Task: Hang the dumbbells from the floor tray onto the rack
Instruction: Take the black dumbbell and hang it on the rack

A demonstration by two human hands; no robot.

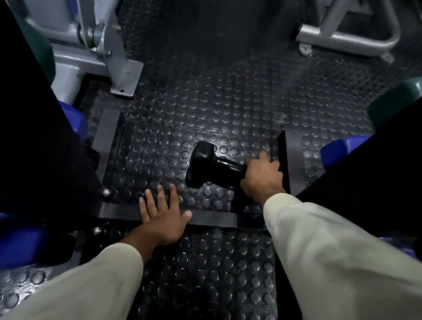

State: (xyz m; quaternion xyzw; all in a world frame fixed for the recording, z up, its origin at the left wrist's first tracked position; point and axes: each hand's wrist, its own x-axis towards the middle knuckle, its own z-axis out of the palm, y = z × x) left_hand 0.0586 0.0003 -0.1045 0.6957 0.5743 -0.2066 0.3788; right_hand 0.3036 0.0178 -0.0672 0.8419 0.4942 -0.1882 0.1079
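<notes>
Head view, looking down at a studded rubber floor [218,82] in dim light. One black dumbbell [213,170] lies on its side inside the low floor tray [105,135], toward the tray's right end; its left head and part of the handle show, while the right end is hidden under the right hand [261,178]. Right hand is down on that end of the dumbbell, knuckles up, fingers curled over and around it as far as can be seen; whether the grip is fully closed underneath cannot be told from this angle. Left hand [163,217] lies flat on the tray's near rim, fingers straight and spread, holding nothing, apparently bracing. Both forearms are in pale sleeves. No other dumbbell is visible in the tray; the rest of its studded bed shows bare. Dark slanted panels at left and right edges with blue and green shapes beside them may be the rack, but too dark to confirm. Grey machine frame [96,35] stands at upper left, another grey frame [344,39] at upper right. Judgement: this looks like the last piece in the tray, gripped or nearly so but not yet lifted; left to do is raise it and set it on the rack.
</notes>
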